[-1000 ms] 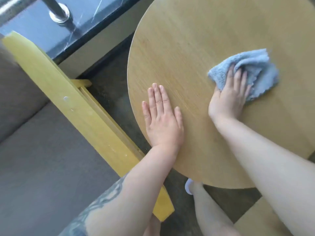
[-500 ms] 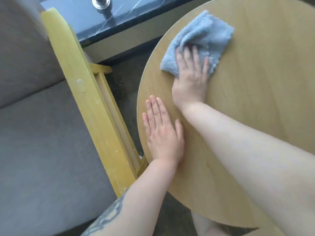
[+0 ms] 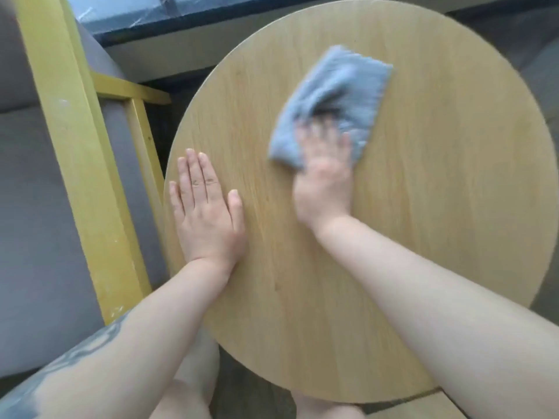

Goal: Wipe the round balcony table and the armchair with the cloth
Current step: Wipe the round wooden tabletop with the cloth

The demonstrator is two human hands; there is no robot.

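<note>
The round wooden table fills most of the view. A light blue cloth lies on its far middle part, blurred by motion. My right hand presses flat on the near end of the cloth with straight fingers. My left hand rests flat on the table near its left edge, fingers straight, holding nothing. The armchair, with a yellow wooden frame and grey cushions, stands to the left of the table.
A dark marble ledge runs along the back above a pale wall strip. Dark floor shows between the armchair and the table. My bare legs are below the table's near edge.
My right hand has swept the cloth from the table's far left edge rightward toward the middle. My left hand stays flat at the left edge. The view has shifted.
</note>
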